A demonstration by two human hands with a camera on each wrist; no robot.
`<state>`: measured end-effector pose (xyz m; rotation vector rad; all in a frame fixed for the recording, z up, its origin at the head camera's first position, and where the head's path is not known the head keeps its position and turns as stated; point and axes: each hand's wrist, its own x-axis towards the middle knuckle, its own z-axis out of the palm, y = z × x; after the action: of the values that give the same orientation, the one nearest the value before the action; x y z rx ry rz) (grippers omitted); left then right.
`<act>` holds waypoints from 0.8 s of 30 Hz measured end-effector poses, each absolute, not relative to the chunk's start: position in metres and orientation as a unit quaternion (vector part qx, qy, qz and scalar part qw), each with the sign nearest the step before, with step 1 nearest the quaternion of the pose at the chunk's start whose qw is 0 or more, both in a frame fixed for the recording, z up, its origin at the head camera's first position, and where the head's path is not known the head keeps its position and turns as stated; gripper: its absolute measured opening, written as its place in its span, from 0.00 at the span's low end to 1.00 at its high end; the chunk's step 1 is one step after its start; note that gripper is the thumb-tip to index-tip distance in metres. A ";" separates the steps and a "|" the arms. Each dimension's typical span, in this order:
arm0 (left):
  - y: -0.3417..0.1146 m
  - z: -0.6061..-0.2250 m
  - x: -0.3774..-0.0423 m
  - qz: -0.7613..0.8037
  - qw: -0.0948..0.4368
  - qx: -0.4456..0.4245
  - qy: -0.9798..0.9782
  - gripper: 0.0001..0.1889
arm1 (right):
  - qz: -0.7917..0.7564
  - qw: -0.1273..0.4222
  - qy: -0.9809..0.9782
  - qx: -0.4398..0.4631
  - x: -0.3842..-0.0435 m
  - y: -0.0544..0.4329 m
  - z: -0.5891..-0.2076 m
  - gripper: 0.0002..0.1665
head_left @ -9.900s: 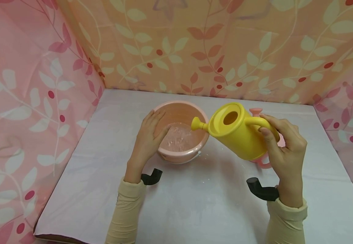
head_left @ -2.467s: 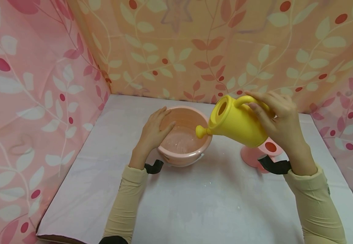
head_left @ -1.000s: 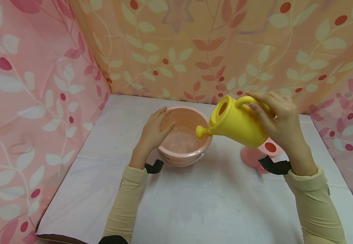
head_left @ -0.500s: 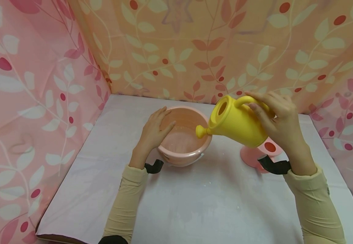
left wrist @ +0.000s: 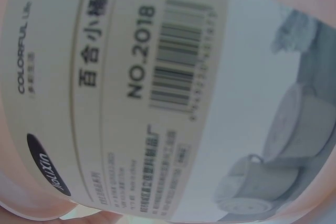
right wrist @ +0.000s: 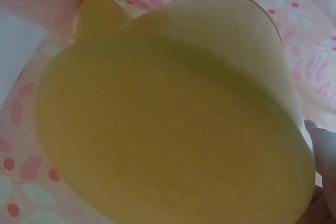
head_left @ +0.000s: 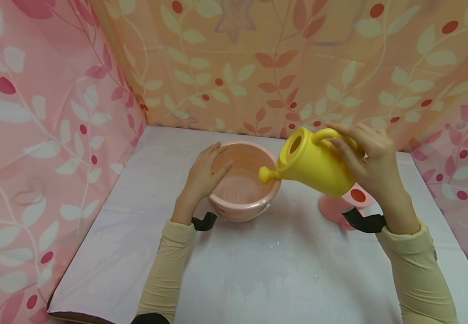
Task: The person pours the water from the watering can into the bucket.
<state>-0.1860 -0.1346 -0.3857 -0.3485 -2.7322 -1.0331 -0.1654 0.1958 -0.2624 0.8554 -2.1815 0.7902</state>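
My right hand (head_left: 365,150) grips the handle of a yellow watering can (head_left: 318,164), held in the air and tilted with its spout down to the left. The spout's round head (head_left: 265,175) overlaps the right rim of a pale pink bucket (head_left: 243,206). Clear liquid lies in the bucket, nearly still. On the bucket's left rim rests my left hand (head_left: 202,173), fingers extended and thumb over the inside. The left wrist view is filled by the bucket's label (left wrist: 131,77). From below, the right wrist view shows the can's base (right wrist: 173,135).
Below my right hand stands a pink watering can (head_left: 332,208), partly hidden by the yellow can and the wrist mount. Small drops (head_left: 275,245) dot the white table (head_left: 234,279). Patterned cloth (head_left: 201,67) walls in the back and both sides.
Over ten seconds the yellow can has been raised and tipped further, and the bucket's liquid has gone from churning to nearly still. In the last second, the hands have barely moved.
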 end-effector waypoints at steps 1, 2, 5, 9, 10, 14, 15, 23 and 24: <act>-0.135 -0.386 -0.186 -0.350 0.099 -0.118 -0.924 0.29 | 0.303 0.328 -0.833 0.327 -0.166 0.196 -0.263 0.18; -0.135 -0.386 -0.186 -0.350 0.099 -0.117 -0.924 0.29 | 0.303 0.329 -0.832 0.328 -0.166 0.196 -0.263 0.18; -0.135 -0.386 -0.186 -0.350 0.097 -0.115 -0.924 0.29 | 0.304 0.330 -0.830 0.331 -0.166 0.195 -0.263 0.18; -0.134 -0.386 -0.186 -0.349 0.098 -0.112 -0.926 0.29 | 0.304 0.330 -0.828 0.335 -0.167 0.195 -0.264 0.18; -0.134 -0.386 -0.186 -0.349 0.098 -0.111 -0.925 0.29 | 0.303 0.330 -0.829 0.335 -0.167 0.195 -0.264 0.18; -0.135 -0.386 -0.186 -0.351 0.098 -0.112 -0.924 0.29 | 0.301 0.332 -0.828 0.338 -0.167 0.196 -0.265 0.18; -0.134 -0.386 -0.186 -0.352 0.098 -0.113 -0.924 0.29 | 0.300 0.333 -0.827 0.338 -0.167 0.196 -0.265 0.18; -0.134 -0.385 -0.185 -0.355 0.102 -0.113 -0.923 0.29 | 0.301 0.335 -0.826 0.339 -0.168 0.196 -0.266 0.18; -0.134 -0.385 -0.185 -0.355 0.102 -0.113 -0.922 0.29 | 0.302 0.335 -0.827 0.337 -0.168 0.196 -0.266 0.18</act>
<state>-0.1852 -0.1343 -0.3852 -0.3348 -2.7230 -1.0485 -0.1680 0.1955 -0.2665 0.8783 -2.1576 0.7884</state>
